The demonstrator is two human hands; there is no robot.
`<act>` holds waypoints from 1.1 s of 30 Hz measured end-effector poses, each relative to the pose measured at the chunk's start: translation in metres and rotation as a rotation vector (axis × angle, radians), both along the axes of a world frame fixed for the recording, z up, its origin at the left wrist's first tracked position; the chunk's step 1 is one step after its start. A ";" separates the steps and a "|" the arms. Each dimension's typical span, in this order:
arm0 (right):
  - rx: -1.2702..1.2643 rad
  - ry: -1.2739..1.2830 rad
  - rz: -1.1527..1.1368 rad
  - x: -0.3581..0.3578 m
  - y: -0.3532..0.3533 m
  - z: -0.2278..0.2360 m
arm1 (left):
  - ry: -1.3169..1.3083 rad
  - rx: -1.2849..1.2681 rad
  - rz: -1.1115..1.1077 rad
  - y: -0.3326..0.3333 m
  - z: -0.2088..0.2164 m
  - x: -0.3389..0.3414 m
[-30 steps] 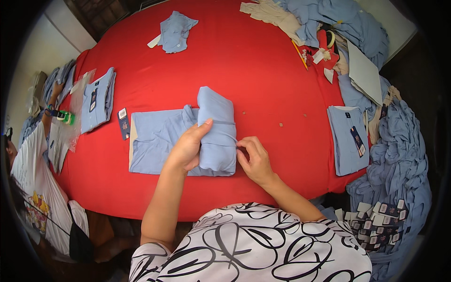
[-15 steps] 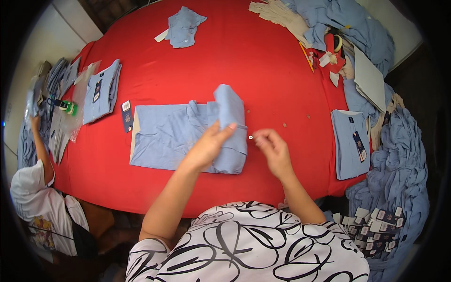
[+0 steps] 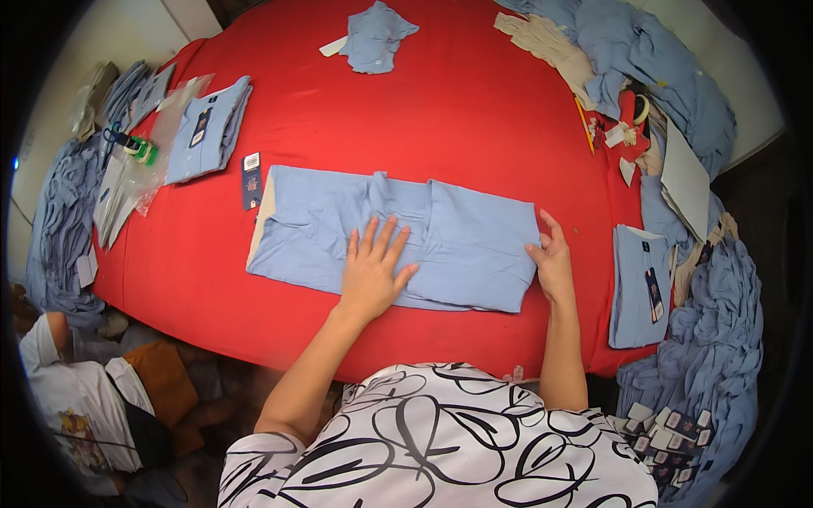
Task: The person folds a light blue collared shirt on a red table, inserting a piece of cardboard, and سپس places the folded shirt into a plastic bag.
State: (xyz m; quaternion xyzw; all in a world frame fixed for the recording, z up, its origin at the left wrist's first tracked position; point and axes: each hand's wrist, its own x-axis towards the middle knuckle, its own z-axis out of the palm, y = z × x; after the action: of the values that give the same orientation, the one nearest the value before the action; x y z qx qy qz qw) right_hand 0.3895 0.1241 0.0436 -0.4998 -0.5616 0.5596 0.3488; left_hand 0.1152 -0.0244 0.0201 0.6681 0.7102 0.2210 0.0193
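one blue garment [image 3: 474,245], lengthwise l-r, beige edge [image 3: 256,241] l

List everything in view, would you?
Tablecloth: one, red, throughout
Garment: one, blue, centre
Folded garments: at least two, blue, left and right
Loose tag: one, navy, left of garment
Small cloth: one, blue, top
Pencil: one, yellow, upper right
Sheets: several, whitish, right
Green object: one, green, left
Plastic film: some, clear, left
Cloth heaps: several, blue, both sides
Tags: many, navy and white, lower right
Co-worker: one, white top, lower left
Patterned top: one, black-and-white, bottom
Left hand: one, bare, on garment
Right hand: one, bare, garment's right edge
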 end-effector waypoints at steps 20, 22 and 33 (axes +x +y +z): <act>0.298 -0.106 0.898 -0.234 -0.079 0.128 | -1.896 0.160 0.363 -0.060 0.041 -0.148; 0.384 -0.143 0.878 -0.250 -0.093 0.107 | -1.762 0.065 0.438 -0.066 0.045 -0.168; 0.882 -0.639 0.474 -0.224 -0.129 -0.024 | -0.022 0.084 0.685 -0.051 -0.001 -0.191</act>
State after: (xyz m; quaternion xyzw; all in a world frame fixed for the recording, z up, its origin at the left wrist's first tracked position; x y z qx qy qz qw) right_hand 0.1655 -0.0046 0.0199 -0.3123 -0.9145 0.1579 0.2029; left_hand -0.0763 -0.0758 0.0187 0.3885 0.8834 0.2508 -0.0762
